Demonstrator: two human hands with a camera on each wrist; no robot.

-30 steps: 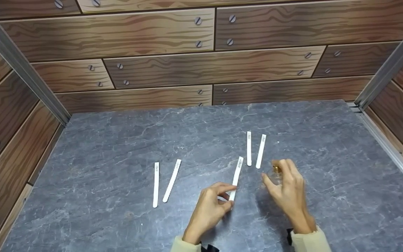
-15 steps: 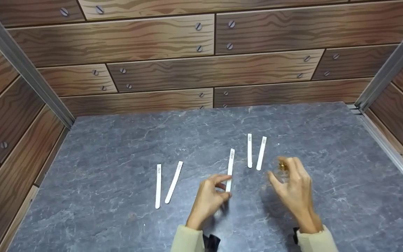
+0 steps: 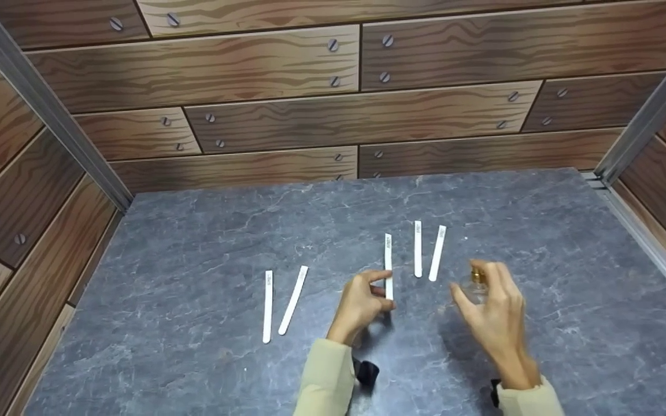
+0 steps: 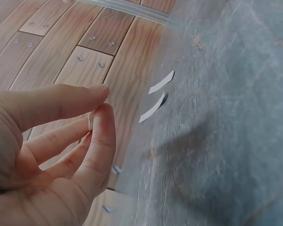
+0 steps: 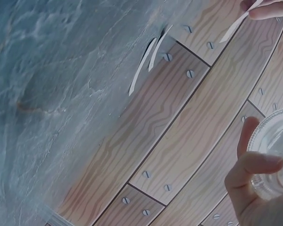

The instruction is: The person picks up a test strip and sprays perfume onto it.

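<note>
My left hand pinches a white paper test strip near its lower end. The strip stands nearly upright in the head view, with small print at its top. To the right, my right hand grips a small clear glass perfume bottle with a gold-coloured top. The bottle's round, ridged base faces the right wrist camera, and fingers hide part of its body. Bottle and held strip are apart. In the left wrist view the held strip shows almost edge-on between thumb and fingers.
Two printed white strips lie on the grey marbled table just beyond the hands, and another pair of strips lies at left. A wood-patterned wall and metal posts enclose the table.
My left hand has moved forward with its strip, which now stands straighter beside the far pair. My right hand has shifted slightly right with the bottle. The strips on the table have stayed put.
</note>
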